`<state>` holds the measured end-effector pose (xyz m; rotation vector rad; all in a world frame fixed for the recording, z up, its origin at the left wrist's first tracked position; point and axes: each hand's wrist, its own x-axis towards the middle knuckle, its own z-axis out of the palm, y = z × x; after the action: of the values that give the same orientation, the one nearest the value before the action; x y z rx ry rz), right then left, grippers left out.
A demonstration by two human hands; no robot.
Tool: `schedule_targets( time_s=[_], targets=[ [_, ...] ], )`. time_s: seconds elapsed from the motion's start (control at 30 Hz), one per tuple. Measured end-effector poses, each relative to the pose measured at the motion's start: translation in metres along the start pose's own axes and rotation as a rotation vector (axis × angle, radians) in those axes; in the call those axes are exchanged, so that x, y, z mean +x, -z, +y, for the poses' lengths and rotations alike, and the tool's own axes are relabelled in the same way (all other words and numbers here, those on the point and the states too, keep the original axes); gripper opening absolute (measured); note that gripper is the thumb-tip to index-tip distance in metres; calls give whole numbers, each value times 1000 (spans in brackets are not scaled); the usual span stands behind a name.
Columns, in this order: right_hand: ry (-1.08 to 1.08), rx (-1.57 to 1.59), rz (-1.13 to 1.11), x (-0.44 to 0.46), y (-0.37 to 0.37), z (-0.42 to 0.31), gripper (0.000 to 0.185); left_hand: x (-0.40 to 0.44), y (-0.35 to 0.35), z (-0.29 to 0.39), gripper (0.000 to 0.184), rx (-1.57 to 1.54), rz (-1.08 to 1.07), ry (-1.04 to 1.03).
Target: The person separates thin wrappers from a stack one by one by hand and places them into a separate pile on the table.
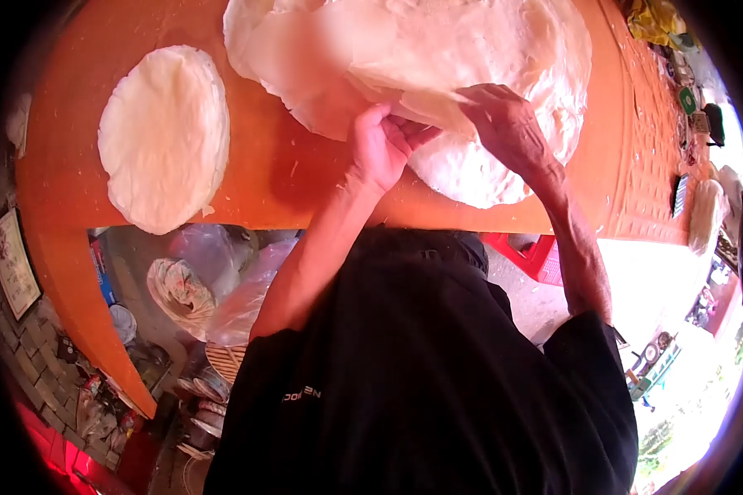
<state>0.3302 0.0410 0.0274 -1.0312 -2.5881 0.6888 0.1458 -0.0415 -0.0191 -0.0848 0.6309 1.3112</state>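
Thin, pale sheets like dough (504, 49) lie overlapping on the orange table (281, 177) at the top centre. My right hand (504, 124) pinches the edge of one thin sheet and holds it slightly raised. Just left of it, my left hand (388, 144) is palm up under the sheet's near edge, its fingers curled towards that edge; whether they grip it is hidden. A separate oval pale sheet (165, 136) lies flat at the table's left.
Below the table's front edge are plastic bags (252, 289), a patterned cloth bundle (180, 293) and a red stool (541, 260). A dark phone-like object (679, 195) and small items lie at the right end. A framed picture (15, 262) stands far left.
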Motion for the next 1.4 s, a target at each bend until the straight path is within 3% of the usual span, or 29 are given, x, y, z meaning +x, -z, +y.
schedule_targets(
  time_s=[0.1,0.2,0.33,0.47,0.53,0.6,0.67,0.77,0.8,0.83,0.87,0.9,0.93,1.03,1.07,1.1,1.2,1.3,1.37,1.4],
  targets=[
    [-6,23,42,-3,-3,-11,41,9,0,3,24,-5,62,-2],
    [-87,-67,88,2,-9,-18,47,26,20,-3,18,178,24,26],
    [-120,-121,208,11,-29,-29,53,32,-12,-8,14,174,242,-35],
    [-170,-39,241,14,-25,-32,49,25,-22,-6,13,219,275,-34],
    [-198,-51,275,15,-13,-36,47,16,-29,-2,15,235,72,19],
    [-314,-52,238,13,9,-52,36,9,-37,-10,16,160,68,-20],
    [-291,-100,270,14,12,-44,31,13,-28,-19,9,57,-17,-23],
    [-216,-358,62,24,35,-5,16,3,-33,-17,23,72,20,-52],
    [-106,-469,166,30,43,22,28,5,-28,-17,28,53,55,-59],
    [-9,-369,242,34,57,53,9,6,-27,-11,32,158,57,-64],
    [-373,-293,291,48,97,16,42,4,-27,-9,32,159,51,-63],
    [-489,-315,215,49,132,54,42,0,-28,-7,32,145,70,-61],
    [-722,-355,108,77,172,18,38,-2,-29,-5,31,130,88,-58],
    [-417,-547,657,80,201,-7,38,7,-6,-5,31,168,69,-122],
    [-432,-601,515,91,229,27,35,7,0,-3,30,185,90,-122],
    [-295,-661,529,95,244,39,37,5,3,0,30,184,87,-120],
    [-255,-778,717,99,269,39,33,0,14,10,29,182,152,-34],
    [-302,-740,621,94,272,-9,29,-2,23,15,30,231,220,-43],
    [74,-948,608,81,239,-29,29,-7,26,15,32,292,260,-57],
    [169,-778,539,74,218,-40,29,-12,22,16,32,292,261,-56]
  ],
)
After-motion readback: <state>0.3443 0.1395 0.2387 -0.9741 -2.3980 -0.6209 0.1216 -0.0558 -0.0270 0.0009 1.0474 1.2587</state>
